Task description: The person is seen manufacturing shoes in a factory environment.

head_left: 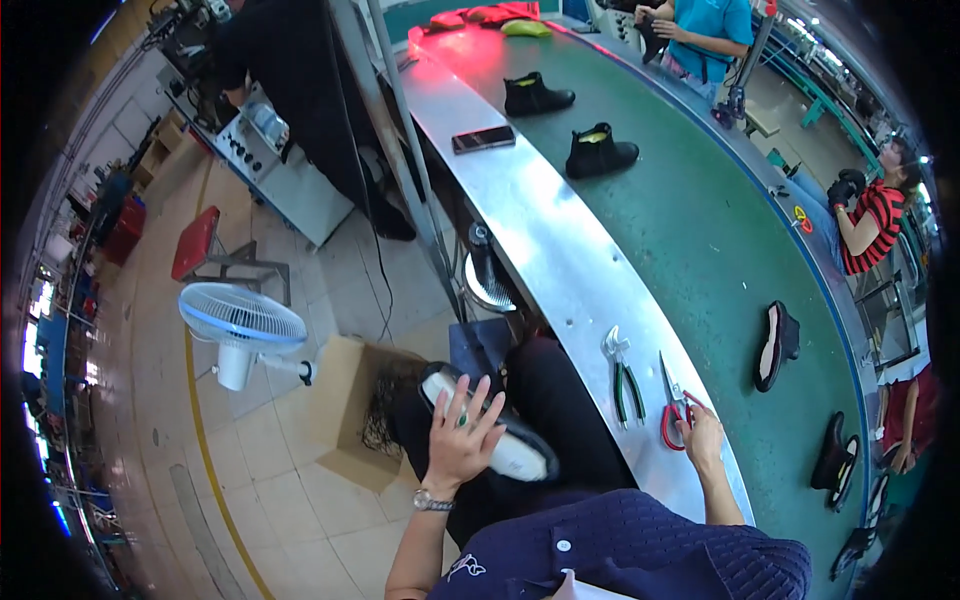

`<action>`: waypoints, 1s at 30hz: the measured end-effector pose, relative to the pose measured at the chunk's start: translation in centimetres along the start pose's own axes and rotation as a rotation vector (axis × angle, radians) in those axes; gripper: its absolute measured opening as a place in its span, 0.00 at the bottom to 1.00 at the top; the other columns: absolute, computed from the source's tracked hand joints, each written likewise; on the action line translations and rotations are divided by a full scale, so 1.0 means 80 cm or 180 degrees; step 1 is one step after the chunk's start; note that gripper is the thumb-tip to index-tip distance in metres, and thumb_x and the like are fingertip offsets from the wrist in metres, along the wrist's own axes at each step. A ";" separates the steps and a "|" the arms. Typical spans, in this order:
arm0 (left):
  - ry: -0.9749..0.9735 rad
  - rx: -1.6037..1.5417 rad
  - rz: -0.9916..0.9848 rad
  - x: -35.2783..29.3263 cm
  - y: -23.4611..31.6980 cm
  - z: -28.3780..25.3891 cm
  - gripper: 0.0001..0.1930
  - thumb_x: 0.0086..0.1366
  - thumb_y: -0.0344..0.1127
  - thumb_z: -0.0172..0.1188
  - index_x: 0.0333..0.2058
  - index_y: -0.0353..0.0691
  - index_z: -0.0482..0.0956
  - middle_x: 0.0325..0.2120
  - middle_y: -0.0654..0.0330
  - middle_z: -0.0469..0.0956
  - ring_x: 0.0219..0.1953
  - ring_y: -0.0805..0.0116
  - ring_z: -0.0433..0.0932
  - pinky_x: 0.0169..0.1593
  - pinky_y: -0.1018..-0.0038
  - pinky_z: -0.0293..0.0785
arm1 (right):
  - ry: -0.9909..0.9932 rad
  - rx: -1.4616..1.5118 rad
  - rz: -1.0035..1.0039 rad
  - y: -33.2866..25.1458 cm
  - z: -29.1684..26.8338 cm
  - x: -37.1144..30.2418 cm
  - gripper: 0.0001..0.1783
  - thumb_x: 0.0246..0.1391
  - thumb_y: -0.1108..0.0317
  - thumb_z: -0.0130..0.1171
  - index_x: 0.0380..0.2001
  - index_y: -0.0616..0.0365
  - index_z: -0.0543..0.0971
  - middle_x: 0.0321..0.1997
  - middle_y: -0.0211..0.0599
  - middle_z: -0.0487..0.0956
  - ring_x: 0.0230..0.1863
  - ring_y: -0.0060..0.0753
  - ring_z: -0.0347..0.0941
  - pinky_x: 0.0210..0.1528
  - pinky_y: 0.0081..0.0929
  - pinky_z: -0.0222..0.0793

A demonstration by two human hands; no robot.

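Observation:
A black shoe (pixel 519 452) rests on my lap with its pale underside turned up. Across it lies my left hand (pixel 462 440), fingers stretched and spread, a ring and a wristwatch showing. Over on the metal ledge (pixel 560 250), my right hand (pixel 704 435) has its thumb and fingers at the red handles of a pair of scissors (pixel 672 405), index finger extended along them. The scissors' blades point away from me. Left of them on the ledge lie pliers (pixel 624 375) with green handles.
Black ankle boots (pixel 600 152) and other shoes stand or lie on the green conveyor belt (pixel 690 270). A phone (pixel 484 139) lies farther up the ledge. To my left are an open cardboard box (pixel 345 400) and a fan (pixel 240 325). Other people work across the belt.

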State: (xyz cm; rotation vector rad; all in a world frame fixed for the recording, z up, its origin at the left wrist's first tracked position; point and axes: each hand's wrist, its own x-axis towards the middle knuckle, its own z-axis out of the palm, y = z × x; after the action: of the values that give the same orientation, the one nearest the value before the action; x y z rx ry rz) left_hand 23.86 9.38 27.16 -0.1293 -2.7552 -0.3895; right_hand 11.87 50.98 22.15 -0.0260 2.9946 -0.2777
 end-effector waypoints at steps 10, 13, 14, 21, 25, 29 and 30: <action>-0.1145 -0.1688 -0.0321 0.165 -0.080 0.031 0.27 0.56 0.48 0.66 0.51 0.38 0.77 0.44 0.47 0.79 0.44 0.55 0.79 0.51 0.67 0.74 | 0.0177 0.0698 -0.0763 -0.135 0.050 0.064 0.40 0.47 0.46 0.67 0.57 0.61 0.70 0.52 0.52 0.73 0.55 0.54 0.67 0.56 0.43 0.66; -0.1132 -0.1890 -0.0788 0.187 -0.102 0.022 0.22 0.58 0.46 0.64 0.48 0.40 0.81 0.41 0.48 0.81 0.42 0.57 0.80 0.49 0.66 0.74 | -0.0065 0.0620 -0.0832 -0.154 0.062 0.078 0.36 0.50 0.55 0.63 0.59 0.59 0.66 0.50 0.54 0.71 0.52 0.58 0.68 0.51 0.46 0.69; -0.1029 -0.1808 -0.0762 0.192 -0.105 0.023 0.21 0.60 0.45 0.62 0.48 0.40 0.81 0.40 0.47 0.81 0.42 0.57 0.80 0.48 0.65 0.74 | 0.0017 0.0472 -0.0876 -0.155 0.067 0.084 0.34 0.51 0.59 0.61 0.59 0.59 0.66 0.51 0.55 0.71 0.53 0.59 0.68 0.52 0.46 0.69; -0.0529 -0.0486 -0.0558 0.183 -0.071 0.062 0.14 0.69 0.42 0.51 0.39 0.37 0.79 0.32 0.46 0.81 0.36 0.48 0.79 0.38 0.58 0.75 | -0.1469 0.2343 -0.0004 -0.145 0.029 0.093 0.24 0.56 0.58 0.55 0.52 0.61 0.72 0.38 0.44 0.78 0.42 0.38 0.74 0.49 0.35 0.68; -0.0286 -0.0379 -0.0842 0.187 -0.066 0.065 0.15 0.69 0.44 0.50 0.30 0.38 0.75 0.25 0.47 0.80 0.30 0.49 0.80 0.35 0.54 0.74 | -0.2110 0.3056 -0.0353 -0.185 -0.035 0.080 0.18 0.61 0.67 0.52 0.54 0.57 0.69 0.36 0.29 0.78 0.38 0.19 0.72 0.45 0.21 0.66; -0.0233 -0.0800 -0.1027 0.188 -0.094 0.054 0.19 0.68 0.49 0.50 0.29 0.38 0.79 0.25 0.49 0.80 0.28 0.50 0.80 0.35 0.57 0.73 | -0.2997 0.2833 -0.1312 -0.254 -0.088 0.094 0.33 0.60 0.74 0.51 0.68 0.56 0.57 0.38 0.30 0.79 0.39 0.21 0.72 0.46 0.20 0.66; -0.0207 -0.0802 -0.1051 0.185 -0.096 0.052 0.19 0.68 0.49 0.50 0.29 0.38 0.79 0.25 0.49 0.80 0.28 0.50 0.80 0.35 0.57 0.73 | -0.3007 0.2804 -0.1335 -0.270 -0.092 0.101 0.33 0.60 0.74 0.51 0.68 0.56 0.57 0.38 0.30 0.79 0.39 0.21 0.72 0.46 0.20 0.66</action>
State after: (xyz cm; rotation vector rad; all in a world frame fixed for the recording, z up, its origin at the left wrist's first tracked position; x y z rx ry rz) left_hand 7.59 3.80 26.81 0.2591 -2.7807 -0.8328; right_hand 3.01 30.81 32.24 -0.5199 1.7255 -1.1890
